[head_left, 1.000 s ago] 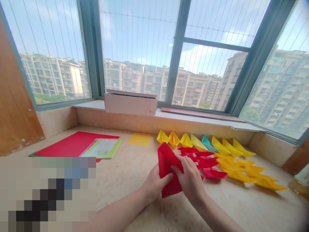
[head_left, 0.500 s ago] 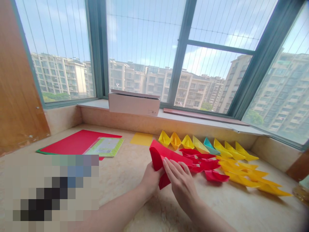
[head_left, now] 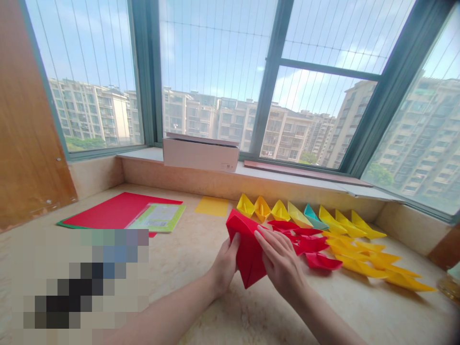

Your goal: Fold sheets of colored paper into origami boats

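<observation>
A folded piece of red paper [head_left: 247, 249] is held up between both hands, its lower corner pointing down and a crease running along its face. My left hand [head_left: 223, 264] grips its left edge, thumb on the near face and fingers behind. On the right edge, my right hand [head_left: 282, 261] is closed with its fingers lying together across the paper; its thumb is hidden. Just beyond that hand, several red paper boats [head_left: 316, 245] rest on the stone counter [head_left: 194, 306].
Yellow paper boats [head_left: 359, 266] spread to the right, with a teal boat [head_left: 315, 218] in the back row. A yellow sheet [head_left: 212, 206], red sheets [head_left: 111, 211] and a green-edged packet [head_left: 158, 218] lie left. A white box [head_left: 201, 153] stands on the sill. A blurred patch hides the lower left.
The red paper has gone from an opened, curved shape to a flatter one with its creased face towards me. My left thumb now shows on its front; my right hand has shifted slightly right.
</observation>
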A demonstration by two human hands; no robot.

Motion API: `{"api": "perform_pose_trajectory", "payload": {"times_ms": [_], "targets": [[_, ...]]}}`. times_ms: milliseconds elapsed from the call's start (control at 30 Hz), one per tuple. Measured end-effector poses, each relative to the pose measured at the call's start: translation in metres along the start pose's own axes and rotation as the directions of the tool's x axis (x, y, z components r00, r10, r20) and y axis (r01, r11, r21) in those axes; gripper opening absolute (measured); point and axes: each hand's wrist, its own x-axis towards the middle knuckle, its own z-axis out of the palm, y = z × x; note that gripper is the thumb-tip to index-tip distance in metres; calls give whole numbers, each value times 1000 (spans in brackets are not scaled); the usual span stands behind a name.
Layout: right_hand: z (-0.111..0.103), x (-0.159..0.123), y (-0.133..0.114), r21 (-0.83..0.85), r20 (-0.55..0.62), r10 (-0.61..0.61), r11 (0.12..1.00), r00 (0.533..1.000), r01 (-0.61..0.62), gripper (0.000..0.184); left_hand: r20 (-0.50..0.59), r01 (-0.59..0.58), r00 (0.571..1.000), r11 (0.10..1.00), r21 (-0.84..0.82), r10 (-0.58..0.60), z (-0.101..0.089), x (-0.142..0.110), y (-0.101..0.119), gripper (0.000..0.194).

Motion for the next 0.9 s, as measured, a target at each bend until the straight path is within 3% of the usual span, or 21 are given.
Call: {"api": "perform_pose_trajectory", "payload": {"times_ms": [100, 200, 300, 400, 467, 533, 633, 800, 900], "targets": [[-2, -5, 12, 71, -115, 223, 974, 968, -216, 53, -32, -22, 999, 999, 25, 23, 2, 0, 2, 45], [-6, -7, 21, 250, -141, 521, 842, 842, -479, 63, -66, -30, 997, 1000, 7, 30, 3, -1, 8, 44], [-11, -1, 21, 582, 42, 725, 542, 687, -607, 79, -24, -29, 999, 999, -43, 28, 3, -4, 13, 44], [-16, 8, 13, 812, 260, 741, 180, 619, -555, 91, 66, 15, 998, 997, -69, -10, 2, -7, 13, 45], [-19, 12, 9, 860, 301, 752, 52, 586, -507, 99, 125, 44, 991, 998, -48, -37, 1, -9, 12, 46], [-22, 13, 10, 886, 273, 775, 28, 570, -464, 105, 160, 27, 987, 1000, 12, -29, 0, -10, 12, 45], [-22, 9, 20, 888, 241, 775, 67, 584, -455, 104, 142, -88, 988, 984, 156, 66, 0, -8, 19, 46], [-20, -1, 35, 843, 263, 734, 140, 626, -519, 93, -1, -125, 991, 924, 360, 134, -2, 0, 37, 80], [-18, -1, 35, 848, 255, 715, 159, 651, -506, 81, -49, -115, 988, 908, 404, 147, -3, 3, 41, 88]]}}
